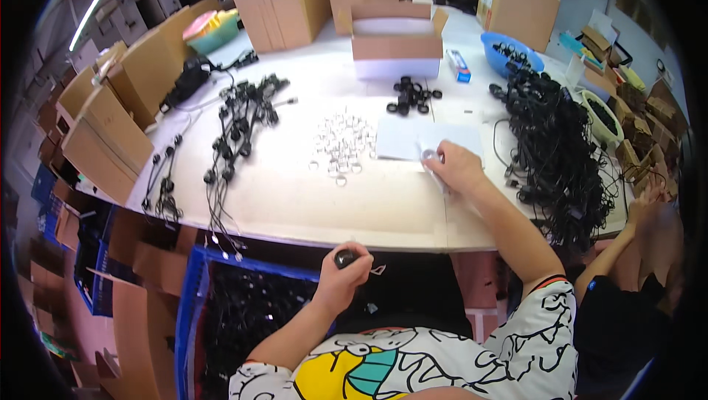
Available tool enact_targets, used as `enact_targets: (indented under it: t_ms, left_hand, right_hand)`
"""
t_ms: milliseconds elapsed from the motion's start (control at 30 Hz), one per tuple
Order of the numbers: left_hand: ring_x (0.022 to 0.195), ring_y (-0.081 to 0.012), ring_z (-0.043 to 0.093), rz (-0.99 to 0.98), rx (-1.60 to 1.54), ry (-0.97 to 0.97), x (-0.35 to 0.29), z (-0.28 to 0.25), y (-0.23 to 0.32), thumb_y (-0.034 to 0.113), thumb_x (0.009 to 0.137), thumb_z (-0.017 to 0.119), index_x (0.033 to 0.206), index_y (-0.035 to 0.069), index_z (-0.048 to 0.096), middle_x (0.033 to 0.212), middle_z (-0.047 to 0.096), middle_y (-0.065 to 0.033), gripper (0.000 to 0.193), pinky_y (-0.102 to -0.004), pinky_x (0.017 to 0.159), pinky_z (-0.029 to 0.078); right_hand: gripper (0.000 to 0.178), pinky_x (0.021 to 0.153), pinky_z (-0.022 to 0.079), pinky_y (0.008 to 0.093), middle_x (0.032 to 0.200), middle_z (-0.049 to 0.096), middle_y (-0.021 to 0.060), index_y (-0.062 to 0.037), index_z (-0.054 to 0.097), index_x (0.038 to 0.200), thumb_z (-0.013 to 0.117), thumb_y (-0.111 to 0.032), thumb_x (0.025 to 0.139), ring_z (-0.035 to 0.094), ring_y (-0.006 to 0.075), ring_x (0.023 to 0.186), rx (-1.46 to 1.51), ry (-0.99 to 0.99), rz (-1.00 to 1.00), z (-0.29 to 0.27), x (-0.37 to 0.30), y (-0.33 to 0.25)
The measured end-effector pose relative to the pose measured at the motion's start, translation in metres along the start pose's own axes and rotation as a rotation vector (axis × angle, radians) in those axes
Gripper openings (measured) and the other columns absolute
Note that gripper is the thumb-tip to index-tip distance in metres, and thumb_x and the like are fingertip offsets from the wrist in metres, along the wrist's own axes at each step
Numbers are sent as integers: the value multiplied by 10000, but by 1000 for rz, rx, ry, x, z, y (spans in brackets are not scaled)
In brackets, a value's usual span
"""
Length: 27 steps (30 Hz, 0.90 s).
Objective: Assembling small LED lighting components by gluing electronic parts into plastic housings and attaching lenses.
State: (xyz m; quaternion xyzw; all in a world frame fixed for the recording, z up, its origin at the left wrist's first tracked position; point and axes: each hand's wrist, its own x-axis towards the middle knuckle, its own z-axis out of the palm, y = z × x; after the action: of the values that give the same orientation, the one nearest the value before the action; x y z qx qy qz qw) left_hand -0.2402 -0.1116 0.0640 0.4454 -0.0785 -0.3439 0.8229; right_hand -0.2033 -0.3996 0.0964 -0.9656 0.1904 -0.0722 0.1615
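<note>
Near the front edge of the table, my left hand (344, 279) is closed around a small black rounded piece (344, 258), most of which the fingers hide. My right hand (459, 167) reaches over the table and pinches a small pale, shiny ring-like piece (430, 155) between thumb and fingertips. Under these fingertips lies a light grey sheet (398, 138). Left of the sheet, many small silvery rings (343, 142) are scattered in a loose pile. Behind the sheet sits a small heap of black round parts (413, 95).
A big tangle of black cables (553, 149) covers the right side; more cables (240, 123) lie at left. Behind stand an open carton (394, 46), a blue bowl (509, 53) and tall boxes (280, 9). A blue crate (190, 297) is below the edge. Another person (619, 311) sits at right.
</note>
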Motion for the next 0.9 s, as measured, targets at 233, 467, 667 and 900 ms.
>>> enact_targets:
  t_ms: [233, 467, 667, 900]
  left_hand:
    - [606, -42, 494, 104, 352, 65, 12, -6, 16, 52, 755, 634, 911, 14, 567, 715, 547, 11, 173, -177, 546, 402]
    - [611, -49, 504, 152, 342, 106, 5, -5, 0, 62, 762, 633, 945, -6, 581, 712, 562, 8, 202, -188, 539, 412]
    - [638, -51, 511, 232, 512, 133, -11, -6, 1, 59, 706, 681, 817, -5, 624, 738, 595, -17, 139, -187, 567, 420]
    - [678, -50, 535, -2, 387, 75, -6, -9, 2, 76, 701, 706, 882, -22, 613, 756, 589, -15, 226, -163, 612, 437]
  right_hand:
    - [302, 575, 445, 354, 710, 603, 124, -48, 590, 762, 591, -349, 758, 579, 273, 630, 340, 49, -81, 6, -7, -10]
    - [258, 523, 431, 351, 641, 539, 146, -48, 552, 703, 555, -280, 816, 545, 299, 578, 668, -24, -557, 22, -122, -79]
    - [254, 501, 414, 387, 615, 499, 167, -47, 487, 681, 541, -253, 819, 522, 349, 582, 551, -23, -528, 29, -143, -84]
    - [212, 460, 422, 326, 576, 519, 118, -49, 531, 693, 607, -225, 782, 523, 284, 505, 686, 64, -515, 60, -144, -76]
